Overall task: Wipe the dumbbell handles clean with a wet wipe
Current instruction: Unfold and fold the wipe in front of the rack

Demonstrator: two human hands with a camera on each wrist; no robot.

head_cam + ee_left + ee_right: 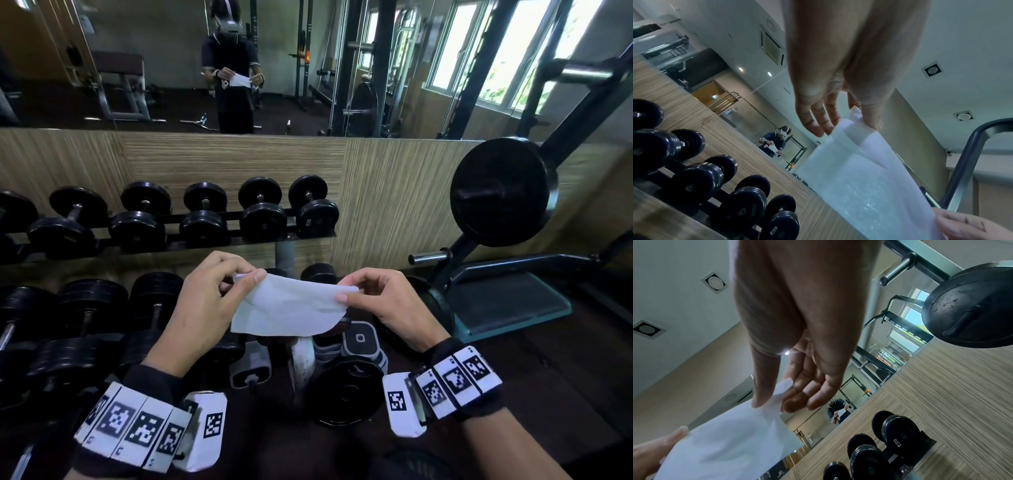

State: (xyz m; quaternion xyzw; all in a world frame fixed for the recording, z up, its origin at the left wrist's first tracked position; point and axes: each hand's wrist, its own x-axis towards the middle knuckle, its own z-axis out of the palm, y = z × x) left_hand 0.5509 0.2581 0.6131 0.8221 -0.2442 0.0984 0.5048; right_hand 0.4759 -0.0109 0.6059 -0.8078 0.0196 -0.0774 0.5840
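Note:
A white wet wipe hangs spread between my two hands in front of the dumbbell rack. My left hand pinches its upper left corner between thumb and fingers, and my right hand pinches the upper right corner. The left wrist view shows the wipe under my left hand; the right wrist view shows the wipe under my right hand. Black dumbbells with short metal handles sit on the upper rack shelf; more dumbbells lie on the lower shelf, partly hidden by my arms.
A wall mirror above the rack reflects me holding the wipe. A large black weight plate on a bar stands at the right above a teal-framed bench pad. Loose plates and small white items lie on the floor below my hands.

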